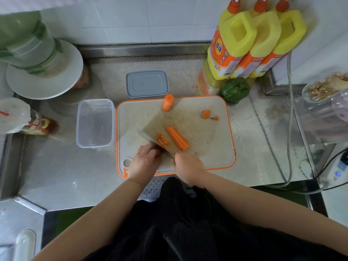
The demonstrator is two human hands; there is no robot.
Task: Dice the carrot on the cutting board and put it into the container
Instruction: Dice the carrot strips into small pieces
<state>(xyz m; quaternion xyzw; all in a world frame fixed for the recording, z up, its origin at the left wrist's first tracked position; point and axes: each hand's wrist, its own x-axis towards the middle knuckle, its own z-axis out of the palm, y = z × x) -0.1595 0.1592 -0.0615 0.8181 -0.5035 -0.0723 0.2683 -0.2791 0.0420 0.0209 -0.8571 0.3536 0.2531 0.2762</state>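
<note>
An orange-rimmed white cutting board (207,140) lies on the steel counter. On it are a bundle of carrot sticks (178,138), a small pile of carrot dice (162,140), a carrot stump (168,102) standing at the far edge, and carrot end scraps (206,114). My right hand (189,167) grips the handle of a knife (150,141), whose blade lies just left of the dice. My left hand (145,162) rests curled on the board against the blade's near side; what it pins is hidden. A clear empty container (95,123) stands left of the board.
The container's grey lid (147,83) lies behind the board. Three yellow bottles (244,42) and a green pepper (235,89) stand at the back right. A white plate with a jar (43,72) and a sauce bottle (37,125) sit left. Cables (288,129) run along the right.
</note>
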